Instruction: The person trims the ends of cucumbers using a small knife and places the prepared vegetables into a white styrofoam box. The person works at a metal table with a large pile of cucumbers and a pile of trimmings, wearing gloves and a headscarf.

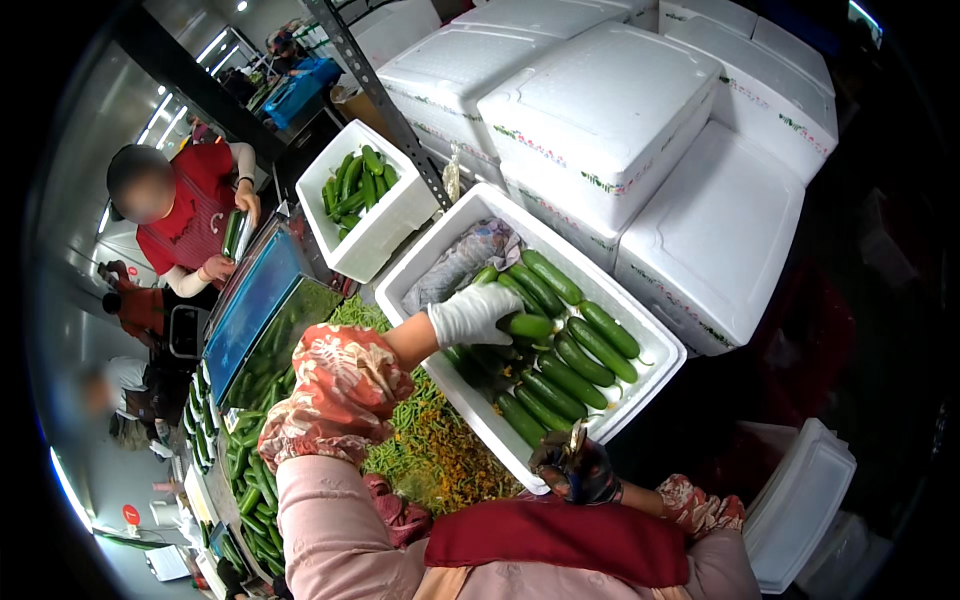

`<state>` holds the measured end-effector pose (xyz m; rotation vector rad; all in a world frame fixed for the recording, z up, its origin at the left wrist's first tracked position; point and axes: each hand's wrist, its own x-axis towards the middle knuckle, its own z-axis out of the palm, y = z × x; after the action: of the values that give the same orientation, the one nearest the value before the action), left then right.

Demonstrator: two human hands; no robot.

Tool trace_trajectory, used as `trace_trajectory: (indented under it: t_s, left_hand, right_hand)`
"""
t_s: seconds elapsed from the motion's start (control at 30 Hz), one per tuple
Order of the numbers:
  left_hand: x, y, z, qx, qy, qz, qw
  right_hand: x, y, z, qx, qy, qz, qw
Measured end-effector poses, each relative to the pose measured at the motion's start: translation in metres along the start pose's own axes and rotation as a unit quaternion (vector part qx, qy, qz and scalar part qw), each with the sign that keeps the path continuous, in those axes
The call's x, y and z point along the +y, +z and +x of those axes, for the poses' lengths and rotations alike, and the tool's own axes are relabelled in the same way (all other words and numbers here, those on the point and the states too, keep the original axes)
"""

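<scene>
A white foam box (658, 375) lies open before me, with green cucumbers (571, 381) in rows and a crumpled grey wrapping (465, 262) at its far left end. My left hand (478, 313), in a white glove, reaches over the box and grips one cucumber (529, 326) above the others. My right hand (576, 469), in a dark patterned glove, is at the near edge of the box. It is closed around a small metal tool (576, 439), whose exact kind I cannot tell.
Closed white foam boxes (600, 112) are stacked beyond. A second foam box (382, 232) holds cucumbers, beside a perforated metal post (382, 97). Thin green trimmings and yellow flowers (442, 442) lie left of my box. A co-worker (191, 214) holds cucumbers across the table. A foam lid (802, 502) stands at right.
</scene>
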<state>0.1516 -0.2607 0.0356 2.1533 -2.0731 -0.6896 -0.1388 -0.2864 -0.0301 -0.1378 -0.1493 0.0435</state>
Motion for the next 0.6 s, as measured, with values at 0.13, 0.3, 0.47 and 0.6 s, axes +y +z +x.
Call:
trace_trajectory:
  t_s: [0.13,0.3,0.47,0.6]
  left_hand:
    - [0.007,-0.003,-0.006,0.015,0.004,0.059,0.998]
    - [0.014,-0.001,-0.005,0.014,0.018,0.182,0.983]
    - [0.018,0.011,-0.023,0.109,-0.030,0.128,0.985]
    - [0.045,-0.015,-0.067,0.255,-0.082,-0.057,0.962]
  right_hand:
    - [0.012,-0.021,-0.007,-0.020,-0.017,0.081,0.996]
    - [0.013,-0.009,-0.003,0.097,-0.010,0.014,0.995]
    - [0.020,-0.015,-0.004,0.097,-0.016,0.061,0.993]
    - [0.004,0.000,0.014,0.028,-0.070,-0.114,0.991]
